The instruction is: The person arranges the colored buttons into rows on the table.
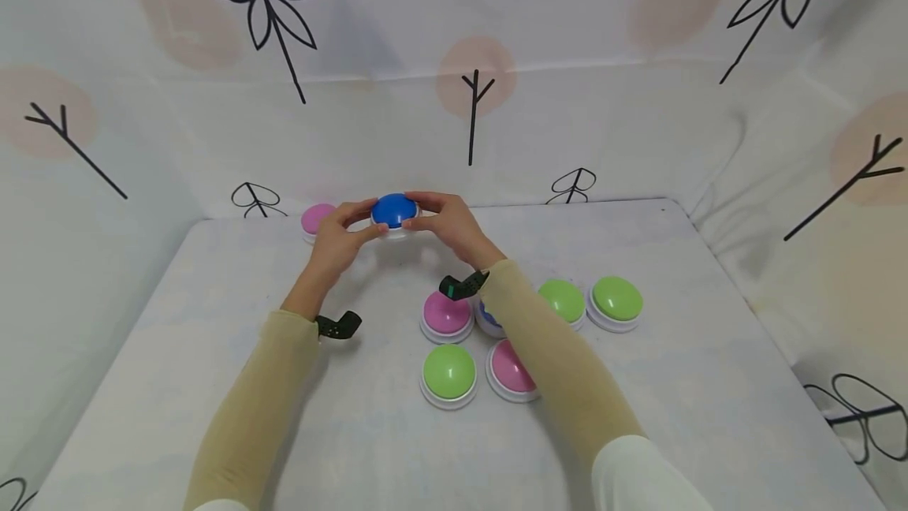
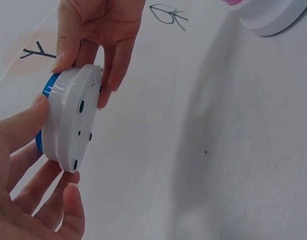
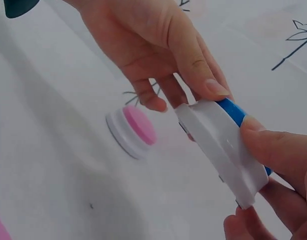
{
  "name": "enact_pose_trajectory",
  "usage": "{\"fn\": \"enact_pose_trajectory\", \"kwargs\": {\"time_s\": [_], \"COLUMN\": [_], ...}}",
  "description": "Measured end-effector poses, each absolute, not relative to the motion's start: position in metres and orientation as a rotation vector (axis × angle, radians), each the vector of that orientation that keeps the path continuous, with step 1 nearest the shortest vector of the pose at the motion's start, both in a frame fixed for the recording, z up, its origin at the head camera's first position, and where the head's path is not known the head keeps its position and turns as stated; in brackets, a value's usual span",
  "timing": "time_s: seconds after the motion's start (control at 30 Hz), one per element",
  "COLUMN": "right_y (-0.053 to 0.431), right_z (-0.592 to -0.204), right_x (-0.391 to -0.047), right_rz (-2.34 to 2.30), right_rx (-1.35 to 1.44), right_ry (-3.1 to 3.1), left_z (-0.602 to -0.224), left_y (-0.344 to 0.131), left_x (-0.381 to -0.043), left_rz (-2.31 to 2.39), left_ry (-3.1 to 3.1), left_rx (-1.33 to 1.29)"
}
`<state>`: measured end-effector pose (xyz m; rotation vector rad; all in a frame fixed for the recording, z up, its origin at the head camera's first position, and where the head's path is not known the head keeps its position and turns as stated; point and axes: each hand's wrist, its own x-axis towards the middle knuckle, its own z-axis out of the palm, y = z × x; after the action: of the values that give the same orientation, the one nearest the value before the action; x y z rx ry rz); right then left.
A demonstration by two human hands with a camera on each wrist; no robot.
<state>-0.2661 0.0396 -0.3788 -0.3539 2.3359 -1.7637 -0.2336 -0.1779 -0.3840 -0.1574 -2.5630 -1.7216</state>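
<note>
A blue dome push button (image 1: 394, 210) with a white base is held up off the table near its far edge. My left hand (image 1: 339, 236) grips its left side, thumb near the front of the rim. On the opposite side my right hand (image 1: 454, 225) pinches it between thumb and fingers. The left wrist view shows the button (image 2: 76, 120) tipped on edge, its flat underside with small dark feet exposed. Just behind my left hand sits a pink push button (image 1: 317, 218), partly covered by that hand in the head view.
On the white table (image 1: 369, 432), nearer me, stand a pink button (image 1: 447, 312), a green button (image 1: 449, 373) and another pink button (image 1: 512, 367). My right sleeve (image 1: 560, 353) partly hides a blue button (image 1: 488, 317). Two green buttons (image 1: 617, 300) stand to the right. Patterned cloth (image 1: 397, 132) hangs behind.
</note>
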Motion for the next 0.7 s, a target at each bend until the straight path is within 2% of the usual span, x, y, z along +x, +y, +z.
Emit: {"fn": "enact_pose_trajectory", "kwargs": {"time_s": [0.7], "right_y": [0.076], "right_z": [-0.369], "right_x": [-0.245], "right_rz": [-1.779], "right_rx": [-0.401], "right_ry": [2.328], "left_z": [-0.382], "left_y": [-0.148], "left_x": [-0.222], "left_rz": [-1.702], "left_ry": [-2.559], "left_rx": [-0.241]}}
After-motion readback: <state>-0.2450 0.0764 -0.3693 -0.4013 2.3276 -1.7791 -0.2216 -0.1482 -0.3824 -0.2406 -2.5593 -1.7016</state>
